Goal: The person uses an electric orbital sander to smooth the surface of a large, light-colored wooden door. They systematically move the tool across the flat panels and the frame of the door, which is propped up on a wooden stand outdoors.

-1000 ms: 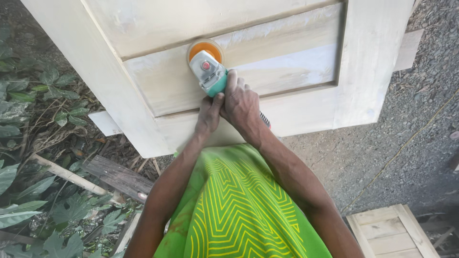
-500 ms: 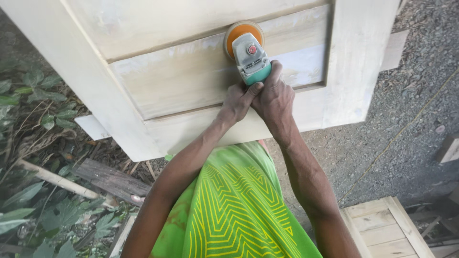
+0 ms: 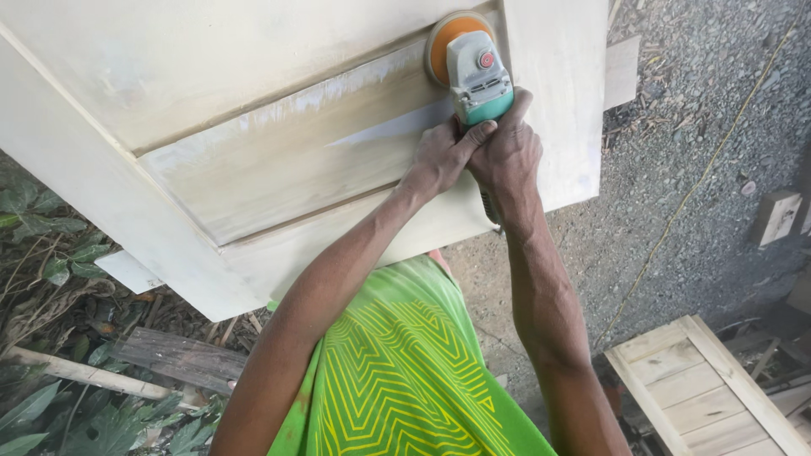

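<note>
Both hands, left hand (image 3: 441, 154) and right hand (image 3: 508, 156), grip a sander (image 3: 475, 72) pressed against the pale wooden door (image 3: 253, 169), near the door's right edge.

The wooden door (image 3: 279, 160) is cut off by the top and left edges. The sander (image 3: 477, 72) handle is hidden inside the left hand (image 3: 443, 152) and right hand (image 3: 509, 156) — its orange disc (image 3: 445, 42) is partly covered by the body. The slatted panel (image 3: 710, 380) at near right is cropped by the lower edge.
</note>
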